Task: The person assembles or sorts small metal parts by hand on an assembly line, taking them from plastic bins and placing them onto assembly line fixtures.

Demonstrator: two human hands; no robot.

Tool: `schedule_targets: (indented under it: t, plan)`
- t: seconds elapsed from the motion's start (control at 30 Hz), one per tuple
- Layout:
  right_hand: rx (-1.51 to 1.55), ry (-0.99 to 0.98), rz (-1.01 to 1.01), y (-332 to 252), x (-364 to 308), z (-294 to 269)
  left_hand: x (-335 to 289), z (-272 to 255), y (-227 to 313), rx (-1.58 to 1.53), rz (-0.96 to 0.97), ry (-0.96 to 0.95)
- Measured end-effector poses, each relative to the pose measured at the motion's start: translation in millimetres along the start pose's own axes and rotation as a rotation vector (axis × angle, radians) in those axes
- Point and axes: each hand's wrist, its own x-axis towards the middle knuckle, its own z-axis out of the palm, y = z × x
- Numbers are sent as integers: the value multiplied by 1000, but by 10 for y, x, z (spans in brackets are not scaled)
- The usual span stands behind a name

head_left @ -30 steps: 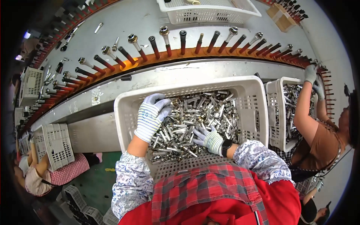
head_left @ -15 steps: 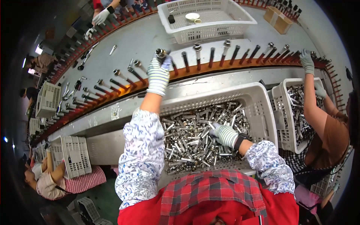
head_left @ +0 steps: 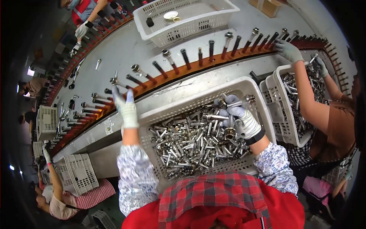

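Note:
My left hand (head_left: 126, 109), in a striped glove, reaches to the curved orange rail with thumb and fingers apart. Its fingertips are just below a chrome-headed part (head_left: 115, 81) on one of the rail's upright rods. Over the right side of a grey crate (head_left: 179, 104) is my right hand (head_left: 244, 119), also gloved, its fingers curled round several chrome tubular fittings (head_left: 215, 116). Some of these stick out between the fingers, and one shows a brass-coloured ring (head_left: 229, 133). Loose chrome fittings (head_left: 190, 143) fill the crate beneath.
The orange rail (head_left: 183, 71) with dark-tipped rods crosses ahead of me. A white basket (head_left: 190, 28) holding a small dish stands beyond it. At right, a co-worker's gloved hand (head_left: 289, 50) touches the rail beside another crate (head_left: 268, 89). More people work at left.
My left hand has come away from a chrome part on the rail and moved left and down, its fingers now apart. My right hand has risen from the pile with several fittings.

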Motion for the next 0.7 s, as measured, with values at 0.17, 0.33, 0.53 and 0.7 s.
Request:
schedule_targets:
  t: [0.17, 0.33, 0.53, 0.7]
  plan:
    - [174, -87, 29, -10, -90, 35, -1171, -74, 1332, -312, -170, -740]
    - [67, -241, 6, 273, 68, 6, -2012, 363, 1486, -1034, -803, -792]
    - [140, -112, 16, 87, -28, -77, -1368, 437, 1494, -722, -701, -401]
    - [176, -109, 56, -17, -22, -99, 164, 501, 986, -434, -40, -199]
